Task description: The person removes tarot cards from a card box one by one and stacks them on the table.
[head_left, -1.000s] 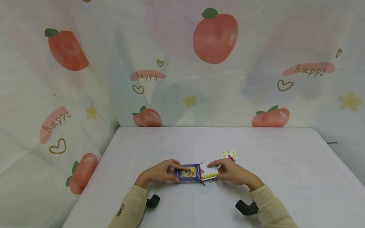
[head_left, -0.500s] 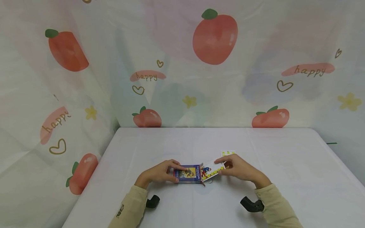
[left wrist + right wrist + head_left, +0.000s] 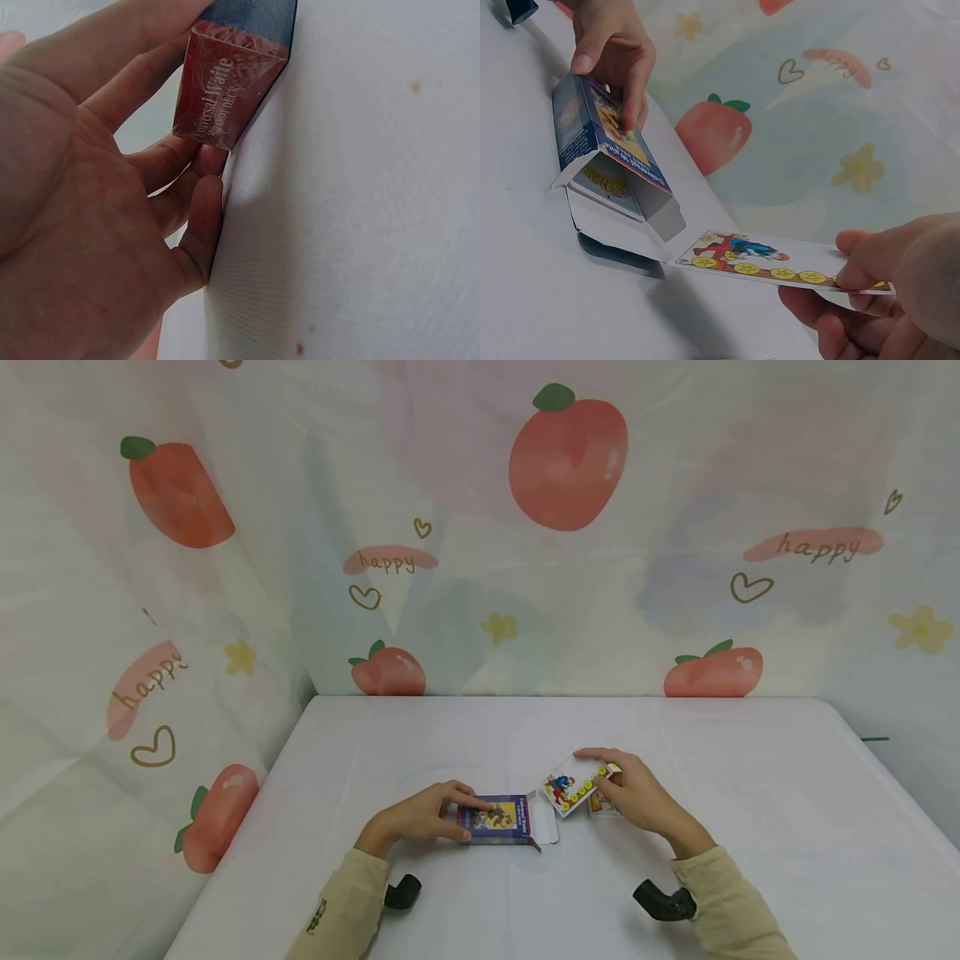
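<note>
My left hand [image 3: 427, 814] grips the blue tarot card box [image 3: 495, 818] by its left end on the table. In the left wrist view the box's red end [image 3: 225, 90] reads "Universal Waite". The box's right end stands open, its white flap [image 3: 545, 818] folded out, and cards [image 3: 604, 184] show inside in the right wrist view. My right hand [image 3: 637, 789] pinches a tarot card [image 3: 572, 785] with yellow discs and a blue-clad figure, tilted just right of the box mouth. Beneath it another tarot card [image 3: 602, 806] lies on the table, mostly hidden by the hand and the held card.
A white cloth covers the table [image 3: 420, 735]. Behind it hangs a backdrop [image 3: 600, 610] printed with red fruit, hearts and flowers. A black curved piece shows beside each wrist, left [image 3: 403, 892] and right [image 3: 663, 902].
My right hand has drawn the tarot card out of the box mouth, rightward and up, and turned it to a slant. The left hand and box have stayed put.
</note>
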`<state>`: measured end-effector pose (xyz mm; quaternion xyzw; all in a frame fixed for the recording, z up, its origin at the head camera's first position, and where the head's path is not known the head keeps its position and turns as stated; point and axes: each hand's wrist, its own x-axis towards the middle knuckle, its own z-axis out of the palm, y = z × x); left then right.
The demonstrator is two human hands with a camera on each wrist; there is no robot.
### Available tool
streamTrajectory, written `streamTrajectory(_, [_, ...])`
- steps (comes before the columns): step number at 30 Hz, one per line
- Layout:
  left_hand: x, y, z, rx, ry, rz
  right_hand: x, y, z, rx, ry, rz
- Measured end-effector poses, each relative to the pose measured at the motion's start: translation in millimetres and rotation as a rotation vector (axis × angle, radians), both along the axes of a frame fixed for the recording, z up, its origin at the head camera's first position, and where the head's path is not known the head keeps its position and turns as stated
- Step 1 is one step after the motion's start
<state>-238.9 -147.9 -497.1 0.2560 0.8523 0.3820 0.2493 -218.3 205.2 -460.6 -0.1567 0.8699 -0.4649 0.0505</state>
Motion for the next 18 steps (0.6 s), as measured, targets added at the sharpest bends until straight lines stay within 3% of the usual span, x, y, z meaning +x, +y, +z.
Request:
streamTrajectory(13, [0.4, 0.5, -0.6, 0.008, -0.005, -0.005, -0.4, -0.3, 2.6, -0.003, 0.163, -0.124])
streamTrajectory(18, [0.2, -0.1, -1.6, 0.009, -0.001, -0.006, -0.2, -2.1, 6.3, 0.017, 0.185, -0.160])
